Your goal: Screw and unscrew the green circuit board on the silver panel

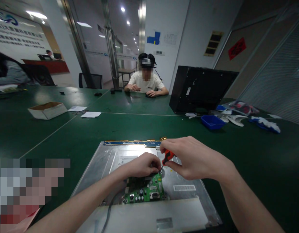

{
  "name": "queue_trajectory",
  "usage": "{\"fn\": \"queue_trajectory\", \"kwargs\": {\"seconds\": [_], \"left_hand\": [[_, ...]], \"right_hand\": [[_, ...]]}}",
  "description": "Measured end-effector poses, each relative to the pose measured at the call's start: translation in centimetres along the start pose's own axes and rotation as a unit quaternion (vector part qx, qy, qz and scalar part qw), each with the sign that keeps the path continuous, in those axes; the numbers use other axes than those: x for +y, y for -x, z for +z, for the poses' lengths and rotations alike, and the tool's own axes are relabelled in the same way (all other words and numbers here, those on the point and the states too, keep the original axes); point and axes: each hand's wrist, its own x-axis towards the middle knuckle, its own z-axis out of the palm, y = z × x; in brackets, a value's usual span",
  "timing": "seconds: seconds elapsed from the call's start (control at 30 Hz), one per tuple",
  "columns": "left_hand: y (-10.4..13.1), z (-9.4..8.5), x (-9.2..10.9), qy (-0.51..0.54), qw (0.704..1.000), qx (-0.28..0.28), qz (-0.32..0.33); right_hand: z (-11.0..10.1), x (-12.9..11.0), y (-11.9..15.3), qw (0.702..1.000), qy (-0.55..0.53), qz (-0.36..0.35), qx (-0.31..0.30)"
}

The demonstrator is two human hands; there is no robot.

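A screwdriver (pixel 168 156) with a red and black handle is gripped in my right hand (pixel 190 157). Its shaft slants down to the upper right corner of a green circuit board (pixel 146 189). Beside the tip, my left hand (pixel 146 164) has its fingers pinched together over the board's far edge; whatever they hold is hidden. The board lies on the silver metal back of a display panel (pixel 188 202), which rests flat on the table. A narrow blue circuit strip (pixel 130 143) runs along the panel's far edge. From the board's left side a grey cable (pixel 108 210) trails toward me.
A black monitor (pixel 200 89) stands at the right on the green table (pixel 130 124). Near it are a blue tray (pixel 212 122) and gloves (pixel 266 124). An open cardboard box (pixel 47 111) and papers (pixel 90 114) lie left. Across the table sits a person (pixel 147 81) wearing a headset.
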Motion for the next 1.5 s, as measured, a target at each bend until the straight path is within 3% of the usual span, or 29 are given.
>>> {"fn": "queue_trajectory", "kwargs": {"seconds": [0.3, 0.5, 0.7, 0.9, 1.13, 1.37, 1.5], "left_hand": [[-0.03, 0.01, 0.09, 0.012, 1.0, -0.009, 0.005], [-0.04, 0.07, -0.09, 0.013, 1.0, -0.004, 0.004], [-0.04, 0.05, 0.07, 0.002, 1.0, -0.003, 0.013], [-0.04, 0.05, 0.06, -0.006, 1.0, 0.0, 0.002], [-0.02, 0.11, -0.14, -0.003, 1.0, 0.004, 0.009], [-0.07, 0.2, -0.42, -0.003, 1.0, -0.003, 0.008], [-0.09, 0.22, -0.47, -0.002, 1.0, -0.001, 0.01]], "right_hand": [[0.44, -0.1, -0.44, 0.997, 0.068, 0.027, 0.015], [0.33, 0.11, -0.04, 1.0, 0.006, -0.014, 0.005], [0.49, -0.09, -0.62, 0.997, 0.069, 0.034, 0.013], [0.36, -0.19, -0.2, 1.0, 0.014, -0.014, 0.002], [0.63, -0.29, -0.61, 0.996, 0.081, 0.019, 0.017], [0.28, -0.16, -0.09, 1.0, 0.023, -0.007, 0.002], [0.46, -0.19, -0.49, 0.998, 0.061, 0.019, 0.005]]}}
